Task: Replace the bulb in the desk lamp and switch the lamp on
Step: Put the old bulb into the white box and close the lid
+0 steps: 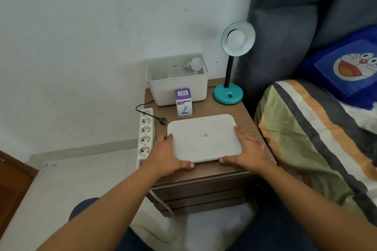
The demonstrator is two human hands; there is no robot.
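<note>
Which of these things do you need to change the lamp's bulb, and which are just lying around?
Needed: teal desk lamp, bulb in its shade, spare bulb in the white bin, purple bulb box, lamp plug, power strip.

Just lying around: white lid held by both hands, striped blanket, blue cartoon pillow.

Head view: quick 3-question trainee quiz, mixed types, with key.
1. True or false: the lamp's plug is in the power strip.
2. Where is the loose bulb? A) in the bin B) beside the box C) on the lid
3. What do the left hand and right hand grip?

Key: 1 false, it lies unplugged on the table; 2 A; 3 the lid, at its side edges.
</note>
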